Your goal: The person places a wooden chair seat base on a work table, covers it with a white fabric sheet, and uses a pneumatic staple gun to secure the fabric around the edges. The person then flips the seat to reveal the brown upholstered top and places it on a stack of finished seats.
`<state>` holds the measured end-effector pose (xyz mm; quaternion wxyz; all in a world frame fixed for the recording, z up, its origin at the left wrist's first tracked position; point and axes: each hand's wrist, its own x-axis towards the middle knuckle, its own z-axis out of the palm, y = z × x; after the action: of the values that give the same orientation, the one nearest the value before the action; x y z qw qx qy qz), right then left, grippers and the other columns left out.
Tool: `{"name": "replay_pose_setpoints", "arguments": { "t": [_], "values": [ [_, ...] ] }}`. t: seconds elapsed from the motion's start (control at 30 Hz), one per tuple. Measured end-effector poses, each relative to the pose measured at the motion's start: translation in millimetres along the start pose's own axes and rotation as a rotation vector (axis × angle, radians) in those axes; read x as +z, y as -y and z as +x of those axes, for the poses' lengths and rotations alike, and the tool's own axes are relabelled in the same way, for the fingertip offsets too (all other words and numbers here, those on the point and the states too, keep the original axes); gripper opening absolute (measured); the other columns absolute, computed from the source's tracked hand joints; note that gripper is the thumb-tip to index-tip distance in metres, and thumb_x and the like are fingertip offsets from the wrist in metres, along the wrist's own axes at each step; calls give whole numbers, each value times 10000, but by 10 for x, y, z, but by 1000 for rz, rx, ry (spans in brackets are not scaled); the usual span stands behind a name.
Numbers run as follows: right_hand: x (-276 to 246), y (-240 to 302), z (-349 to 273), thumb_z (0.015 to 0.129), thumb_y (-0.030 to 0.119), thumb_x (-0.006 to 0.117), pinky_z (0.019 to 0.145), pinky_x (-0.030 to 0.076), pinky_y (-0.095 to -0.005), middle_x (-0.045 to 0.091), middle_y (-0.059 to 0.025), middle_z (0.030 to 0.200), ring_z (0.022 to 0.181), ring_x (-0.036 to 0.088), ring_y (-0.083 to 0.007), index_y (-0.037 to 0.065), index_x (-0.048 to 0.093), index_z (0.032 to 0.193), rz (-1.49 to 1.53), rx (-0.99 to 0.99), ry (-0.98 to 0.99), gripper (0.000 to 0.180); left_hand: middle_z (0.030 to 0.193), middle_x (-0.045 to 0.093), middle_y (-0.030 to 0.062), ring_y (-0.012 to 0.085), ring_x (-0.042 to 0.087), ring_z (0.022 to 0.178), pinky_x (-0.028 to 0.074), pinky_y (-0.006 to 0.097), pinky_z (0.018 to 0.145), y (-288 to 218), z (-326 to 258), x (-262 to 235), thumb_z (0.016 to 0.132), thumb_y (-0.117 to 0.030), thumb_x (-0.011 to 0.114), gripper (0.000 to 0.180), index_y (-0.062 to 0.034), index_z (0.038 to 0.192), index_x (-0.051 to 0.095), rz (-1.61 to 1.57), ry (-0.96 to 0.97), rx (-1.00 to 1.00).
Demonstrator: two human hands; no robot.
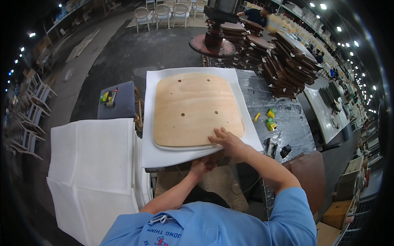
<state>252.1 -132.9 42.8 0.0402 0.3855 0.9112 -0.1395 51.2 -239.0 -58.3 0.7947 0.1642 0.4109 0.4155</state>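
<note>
A pale plywood panel (197, 98) with rounded corners and several drilled holes lies on a white foam sheet (244, 110) in front of me. The sheet reaches past the panel on all sides, and its front edge hangs over the table edge. My right hand (227, 141) rests on the panel's near right corner, fingers apart. Just below the sheet's front edge is my left hand (200, 168), its fingers loosely stretched to the right in shadow. I make out nothing held in it; whether it touches the sheet's underside, I cannot tell.
Stacked white sheets (94, 151) stand at my left, beside a grey box (117, 100) with small tools. On the dark table (287, 123) lie a yellow-handled tool (257, 116) and small green-yellow boxes (271, 124). Brown covered pads (283, 65) are piled behind; a round-based stand (212, 44) rises nearby.
</note>
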Motion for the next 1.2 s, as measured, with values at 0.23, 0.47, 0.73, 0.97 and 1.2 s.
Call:
{"name": "replay_pose_setpoints", "arguments": {
  "t": [0.23, 0.47, 0.73, 0.97, 1.2],
  "values": [
    [-388, 72, 171, 1030, 532, 764, 1354, 336, -528, 317, -280, 1802, 1654, 311, -528, 170, 555, 1662, 191, -13, 172, 758, 1410, 713, 173, 404, 765, 1131, 608, 580, 1042, -81, -177, -518, 1141, -336, 624, 435, -43, 1463, 647, -346, 35, -52],
    [-115, -718, -12, 1119, 261, 704, 982, 592, -350, 811, -126, 1276, 1113, 762, -226, 48, 666, 1546, 781, 407, -387, 479, 1380, 748, 127, 367, 702, 1288, 552, 628, 1148, -761, -757, -1451, 1070, -387, 629, 438, -111, 1400, 711, -614, -313, 272],
    [153, -1719, 150, 1030, 434, 754, 1043, 580, -416, 804, -195, 1314, 1197, 774, -301, 53, 690, 1515, 771, 955, -698, 620, 1326, 760, 187, 315, 785, 1037, 653, 464, 917, -2275, -745, -2032, 1158, -340, 589, 410, -74, 1462, 653, -16, -380, 310],
    [82, -1958, 491, 999, 615, 704, 1148, 529, -541, 739, -316, 1378, 1348, 678, -492, 13, 680, 1504, 388, 1092, -547, 786, 1039, 787, 103, 211, 757, 896, 598, 389, 790, -3176, 472, -1564, 1099, -431, 721, 461, -18, 1302, 743, 756, -541, 290],
    [48, -1502, 730, 1032, 404, 751, 969, 572, -589, 764, -315, 1181, 1136, 739, -516, 16, 613, 1248, 387, 1081, -696, 465, 1195, 771, 225, 454, 747, 1114, 577, 583, 945, -2797, 931, -1229, 1066, -563, 685, 545, -48, 1242, 657, 1322, -1147, 423]
  ]
}}
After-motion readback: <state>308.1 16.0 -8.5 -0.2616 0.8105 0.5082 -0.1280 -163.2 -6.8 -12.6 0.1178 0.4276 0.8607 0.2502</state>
